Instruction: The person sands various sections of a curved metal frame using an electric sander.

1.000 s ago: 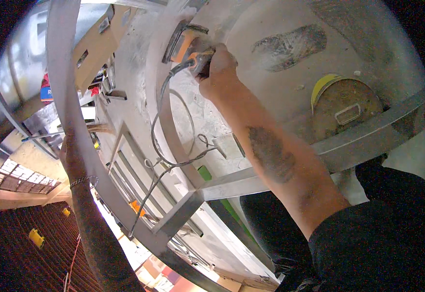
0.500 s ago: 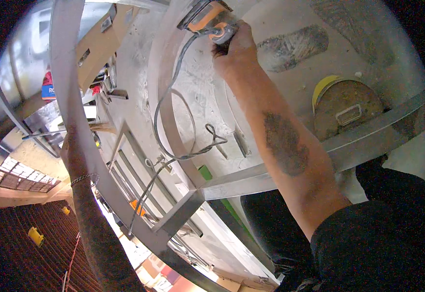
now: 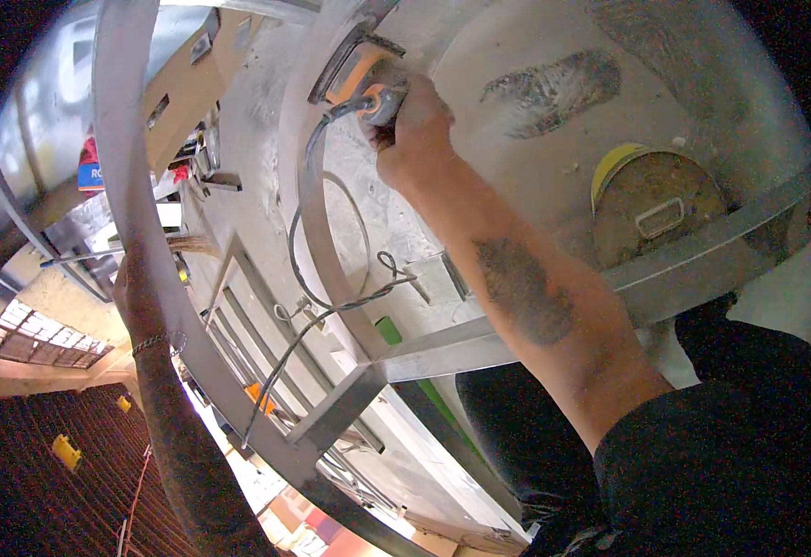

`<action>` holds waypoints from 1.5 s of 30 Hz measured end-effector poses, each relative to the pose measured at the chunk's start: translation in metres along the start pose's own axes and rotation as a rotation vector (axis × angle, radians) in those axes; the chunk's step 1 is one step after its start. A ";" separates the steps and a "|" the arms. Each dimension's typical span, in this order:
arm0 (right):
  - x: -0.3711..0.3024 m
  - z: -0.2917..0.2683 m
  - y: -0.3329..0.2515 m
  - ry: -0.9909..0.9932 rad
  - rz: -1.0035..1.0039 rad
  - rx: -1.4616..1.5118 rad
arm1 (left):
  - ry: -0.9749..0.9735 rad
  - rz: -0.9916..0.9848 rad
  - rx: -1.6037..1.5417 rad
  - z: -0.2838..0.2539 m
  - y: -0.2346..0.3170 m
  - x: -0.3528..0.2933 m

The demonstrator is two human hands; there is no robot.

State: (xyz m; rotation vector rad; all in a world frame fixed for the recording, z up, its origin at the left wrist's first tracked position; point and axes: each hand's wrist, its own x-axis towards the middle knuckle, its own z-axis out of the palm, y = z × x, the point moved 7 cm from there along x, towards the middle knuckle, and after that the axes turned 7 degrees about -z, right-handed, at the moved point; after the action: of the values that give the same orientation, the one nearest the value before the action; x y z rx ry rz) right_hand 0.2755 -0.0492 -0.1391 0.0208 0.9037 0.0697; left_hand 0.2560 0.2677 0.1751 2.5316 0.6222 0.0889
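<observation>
My right hand (image 3: 415, 125) is closed round the grey rear grip of an orange and black power sander (image 3: 357, 76). The sander's flat pad lies along a curved grey metal bar (image 3: 315, 200) at the upper middle. From its rear a dark twisted cord (image 3: 296, 232) loops down to the left. My left hand (image 3: 125, 288), with a bracelet at the wrist, is closed on a nearer curved metal bar (image 3: 127, 121) at the left; most of its fingers are hidden.
A round dirty disc with a yellow edge (image 3: 665, 200) lies right of my forearm, behind a cross bar (image 3: 730, 243). A metal grate-like frame (image 3: 248, 316) and an orange object (image 3: 262, 397) are below the cord. Cardboard (image 3: 178, 107) stands upper left.
My right hand and the sander have moved left and slightly down, onto the curved bar. The cord has shifted with them. My left hand has stayed in place.
</observation>
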 end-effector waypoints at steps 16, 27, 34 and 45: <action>-0.027 -0.040 0.066 0.033 0.255 -0.288 | -0.054 -0.019 0.238 -0.005 -0.003 0.007; -0.060 -0.089 0.102 0.165 0.325 -0.538 | -0.034 -0.057 0.089 0.017 0.018 -0.015; -0.087 -0.098 0.097 0.203 0.405 -0.741 | 0.006 -0.026 0.120 0.014 0.020 -0.017; -0.066 -0.055 0.076 0.026 0.199 -0.464 | -0.021 -0.034 0.215 0.007 0.013 -0.010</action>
State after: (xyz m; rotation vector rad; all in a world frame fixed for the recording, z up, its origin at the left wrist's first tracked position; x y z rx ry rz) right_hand 0.1878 0.0214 -0.1180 -0.3227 0.8920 0.4640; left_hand 0.2538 0.2495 0.1761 2.7227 0.6997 -0.0175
